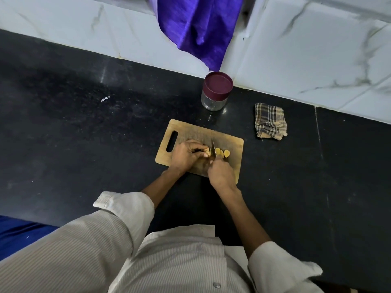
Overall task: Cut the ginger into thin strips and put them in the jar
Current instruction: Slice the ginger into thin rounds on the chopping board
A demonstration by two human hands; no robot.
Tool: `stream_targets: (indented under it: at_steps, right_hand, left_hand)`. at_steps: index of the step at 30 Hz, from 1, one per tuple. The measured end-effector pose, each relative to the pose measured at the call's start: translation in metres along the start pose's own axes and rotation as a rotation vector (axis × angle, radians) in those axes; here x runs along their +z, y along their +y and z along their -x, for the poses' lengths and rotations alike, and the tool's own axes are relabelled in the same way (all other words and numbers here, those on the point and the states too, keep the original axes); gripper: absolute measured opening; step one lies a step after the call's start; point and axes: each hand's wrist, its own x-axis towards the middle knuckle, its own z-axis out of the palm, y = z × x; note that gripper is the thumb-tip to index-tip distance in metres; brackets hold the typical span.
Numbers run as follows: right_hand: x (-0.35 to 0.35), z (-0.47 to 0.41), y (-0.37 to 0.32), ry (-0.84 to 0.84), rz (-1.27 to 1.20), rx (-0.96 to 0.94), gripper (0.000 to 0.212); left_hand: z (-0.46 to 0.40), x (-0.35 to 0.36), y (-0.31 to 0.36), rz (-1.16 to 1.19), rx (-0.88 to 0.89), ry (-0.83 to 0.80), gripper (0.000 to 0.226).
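From the head camera, a wooden cutting board [230,142] lies on a black counter [84,127]. It is the landmark here.

On the middle of the board sits the ginger [208,153]. The left hand [186,155] is on the board too, on the side with the handle hole. Its fingers are curled and pressed close together, and they pinch the uncut piece of ginger to hold it down.

The right hand [221,173] is at the near edge of the board. Its fingers are wrapped tight around the handle of a knife [213,148]. The blade stands upright, right against the held ginger. On the other side of the blade lie a few yellow ginger slices [224,153], flat on the board and touching each other.

Past the far edge of the board stands the jar [215,92], apart from the board. It is clear glass with a dark red lid on top.

Off the far right corner of the board lies a folded checked cloth [269,122]. A purple cloth [198,28] hangs down the white wall behind the jar.
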Motion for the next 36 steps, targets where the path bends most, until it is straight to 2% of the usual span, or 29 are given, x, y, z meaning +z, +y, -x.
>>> stream_targets:
  at_steps: [4, 10, 20, 26, 36]
  right_hand:
    - [0.005, 0.01, 0.005, 0.038, -0.096, -0.021, 0.031]
    - [0.002, 0.014, 0.011, -0.038, -0.222, 0.015, 0.028]
    - [-0.005, 0.009, 0.01, -0.069, -0.188, -0.029, 0.03]
    - [-0.004, 0.007, 0.01, -0.014, -0.161, -0.048, 0.032]
    - [-0.002, 0.005, 0.009, -0.069, -0.178, -0.03, 0.031]
  left_hand:
    - [0.001, -0.001, 0.002, 0.006, -0.002, -0.006, 0.027]
    - [0.002, -0.002, 0.004, -0.01, 0.014, 0.0, 0.027]
    - [0.003, -0.001, 0.002, 0.006, 0.039, 0.01, 0.025]
    - [0.0, 0.0, -0.001, 0.001, 0.034, 0.001, 0.024]
    - [0.001, -0.002, 0.0, -0.015, 0.049, -0.004, 0.027]
